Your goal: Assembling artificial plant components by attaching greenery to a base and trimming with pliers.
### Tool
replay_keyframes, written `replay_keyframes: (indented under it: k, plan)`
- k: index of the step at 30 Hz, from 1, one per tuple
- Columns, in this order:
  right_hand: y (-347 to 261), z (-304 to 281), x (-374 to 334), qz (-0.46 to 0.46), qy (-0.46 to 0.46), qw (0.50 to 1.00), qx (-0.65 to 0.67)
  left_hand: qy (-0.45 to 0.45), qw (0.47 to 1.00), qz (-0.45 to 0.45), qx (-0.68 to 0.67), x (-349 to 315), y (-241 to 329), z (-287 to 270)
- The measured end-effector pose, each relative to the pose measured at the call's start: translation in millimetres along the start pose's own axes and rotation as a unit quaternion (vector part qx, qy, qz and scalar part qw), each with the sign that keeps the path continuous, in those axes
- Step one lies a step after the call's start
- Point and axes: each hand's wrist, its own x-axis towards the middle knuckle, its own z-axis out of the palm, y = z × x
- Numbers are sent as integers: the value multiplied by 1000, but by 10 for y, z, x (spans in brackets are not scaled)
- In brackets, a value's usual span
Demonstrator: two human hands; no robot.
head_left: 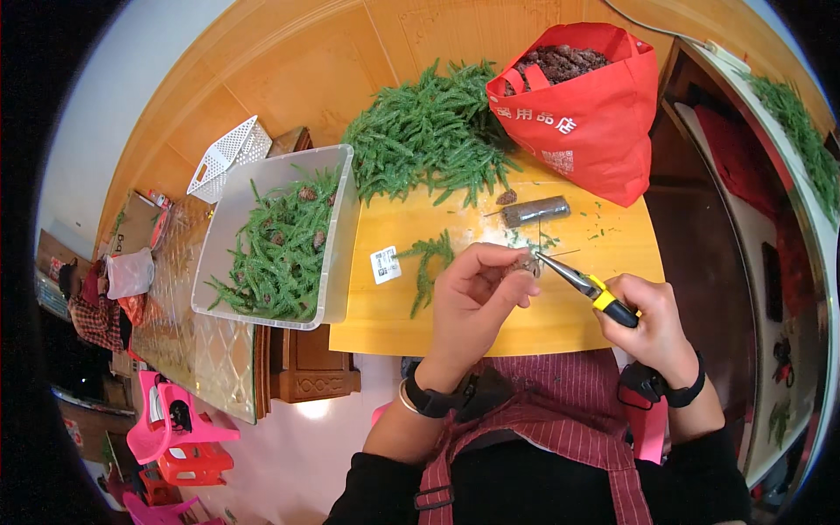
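My left hand pinches a small pine cone above the yellow table; the fingers cover much of it. Thin dark wire sticks out beside the cone. In my right hand is a pair of long-nose pliers with yellow and black handles, its jaws at the wire by the left fingertips. Just beyond the hands lies a dark bundle of wire, with a loose pine cone near it. A green artificial pine sprig rests left of my left hand.
A heap of green sprigs covers the table's far side. Next to it stands a red bag full of pine cones. At left, a clear plastic bin holds sprigs with cones. A white label lies on the yellow tabletop.
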Motion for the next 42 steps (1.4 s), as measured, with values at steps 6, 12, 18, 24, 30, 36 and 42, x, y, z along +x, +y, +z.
replay_keyframes:
  k: [6, 12, 18, 24, 30, 36, 42]
  plan:
    - [18, -28, 0, 46, -31, 998, 21, 24, 960, 193, 202, 31, -69, 28]
    - [148, -139, -62, 102, -71, 985, 123, 77, 997, 32, 9, 14, -154, -66]
    - [876, -12, -288, 143, -26, 969, -199, 91, 995, -45, -9, 28, -192, -56]
    - [963, 73, -266, 162, -58, 947, -272, 33, 991, -112, -62, -23, -289, -62]
    - [334, 249, 9, 116, -64, 974, 186, -18, 994, -104, 9, -81, -461, 26]
    - [177, 497, 152, 162, -67, 895, 411, -28, 993, -97, 63, -53, -374, -24]
    - [279, 573, 161, 165, 20, 861, 481, 15, 899, 39, 435, 73, -322, -503]
